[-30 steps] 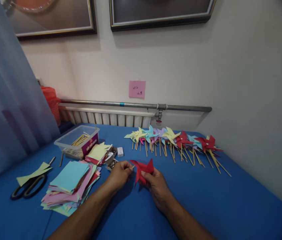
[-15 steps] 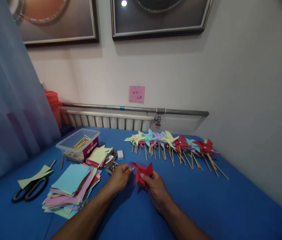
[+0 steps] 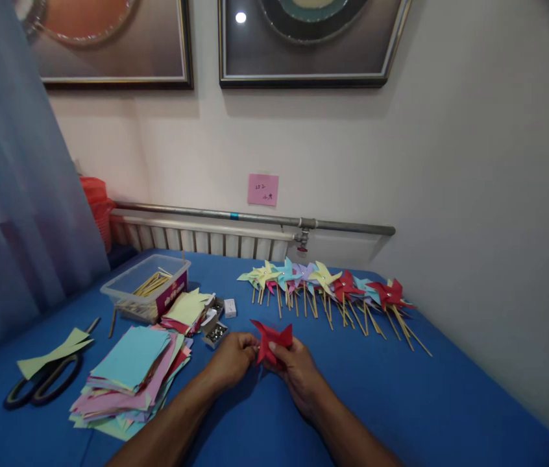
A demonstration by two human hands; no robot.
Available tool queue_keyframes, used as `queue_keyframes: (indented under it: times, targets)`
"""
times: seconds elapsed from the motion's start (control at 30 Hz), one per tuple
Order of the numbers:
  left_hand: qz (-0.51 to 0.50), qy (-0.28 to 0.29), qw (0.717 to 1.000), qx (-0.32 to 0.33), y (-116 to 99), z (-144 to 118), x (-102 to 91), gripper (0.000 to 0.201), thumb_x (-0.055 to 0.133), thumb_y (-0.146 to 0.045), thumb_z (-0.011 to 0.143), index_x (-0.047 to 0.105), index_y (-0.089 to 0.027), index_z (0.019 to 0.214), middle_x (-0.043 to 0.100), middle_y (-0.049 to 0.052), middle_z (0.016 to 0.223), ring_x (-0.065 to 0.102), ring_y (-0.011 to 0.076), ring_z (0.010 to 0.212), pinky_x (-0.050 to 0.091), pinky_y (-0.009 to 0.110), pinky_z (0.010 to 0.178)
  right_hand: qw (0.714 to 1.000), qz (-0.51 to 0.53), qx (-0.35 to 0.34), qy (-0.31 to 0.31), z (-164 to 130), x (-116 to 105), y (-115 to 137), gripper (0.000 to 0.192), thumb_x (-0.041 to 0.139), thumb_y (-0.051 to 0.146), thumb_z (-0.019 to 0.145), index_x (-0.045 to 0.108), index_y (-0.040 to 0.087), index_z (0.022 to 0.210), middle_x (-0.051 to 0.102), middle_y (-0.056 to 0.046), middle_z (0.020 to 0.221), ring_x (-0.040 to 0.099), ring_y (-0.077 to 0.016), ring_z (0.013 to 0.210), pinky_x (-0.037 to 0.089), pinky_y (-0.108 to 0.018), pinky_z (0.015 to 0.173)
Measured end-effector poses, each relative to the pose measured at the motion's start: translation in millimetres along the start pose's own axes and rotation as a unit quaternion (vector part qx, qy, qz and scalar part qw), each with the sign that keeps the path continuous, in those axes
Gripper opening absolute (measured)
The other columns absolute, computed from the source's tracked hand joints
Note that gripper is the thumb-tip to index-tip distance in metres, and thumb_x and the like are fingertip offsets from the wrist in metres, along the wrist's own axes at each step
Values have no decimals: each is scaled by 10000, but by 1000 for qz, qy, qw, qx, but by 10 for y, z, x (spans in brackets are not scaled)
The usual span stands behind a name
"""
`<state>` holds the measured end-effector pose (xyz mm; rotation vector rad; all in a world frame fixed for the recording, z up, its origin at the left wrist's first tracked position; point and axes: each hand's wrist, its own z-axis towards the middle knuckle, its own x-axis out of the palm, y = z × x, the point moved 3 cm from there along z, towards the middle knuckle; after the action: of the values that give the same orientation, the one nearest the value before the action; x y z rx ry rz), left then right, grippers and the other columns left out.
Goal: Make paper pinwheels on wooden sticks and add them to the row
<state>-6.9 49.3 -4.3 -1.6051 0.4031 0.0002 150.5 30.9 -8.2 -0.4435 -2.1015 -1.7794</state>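
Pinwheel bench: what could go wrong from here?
1. The right hand has its thumb pressed on the red paper pinwheel; too firm a grip might crease the vanes.
2. The left hand is close to an open box of small metal pieces; a bump could spill them.
3. The paper stack is uneven and lies beside the left forearm, which might nudge sheets out of place.

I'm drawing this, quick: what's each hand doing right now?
Left hand: closed; what it holds, if anything, can't be told.
Right hand: closed, holding a red paper pinwheel.
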Motion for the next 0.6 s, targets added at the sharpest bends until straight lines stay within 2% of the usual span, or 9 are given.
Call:
queue_keyframes:
  times: [0.1,0.23,0.43,0.6]
  targets:
    - [0,12,1000,9,-51,-36,-17,139,607,-287,760,687,-183,713,593,-23,603,441,132,553,309,266,578,1000,3,-1,7,-26,-2,5,467,1017,382,583,787,173,932,827,-61,894,765,-212,793,608,-341,793]
    - [-12,-12,999,33,-129,-75,-36,90,604,-259,754,650,-190,719,610,-19,621,486,137,579,322,264,588,1000,4,14,0,-35,-19,10,501,1038,394,543,792,178,922,824,-49,869,751,-201,767,596,-329,760]
    - [-6,-21,1000,18,-150,-96,-27,95,619,-251,777,615,-202,696,586,-30,586,455,131,547,302,266,571,1000,16,6,-14,-25,-38,3,499,1038,398,539,795,191,923,821,-41,876,745,-205,776,596,-346,786]
    - [-4,-16,1000,14,-138,-100,15,117,593,-269,784,608,-200,691,587,-27,592,469,134,550,321,268,573,1000,7,-2,-1,3,-63,-43,476,1012,404,596,795,178,954,810,-47,869,731,-202,759,578,-333,757]
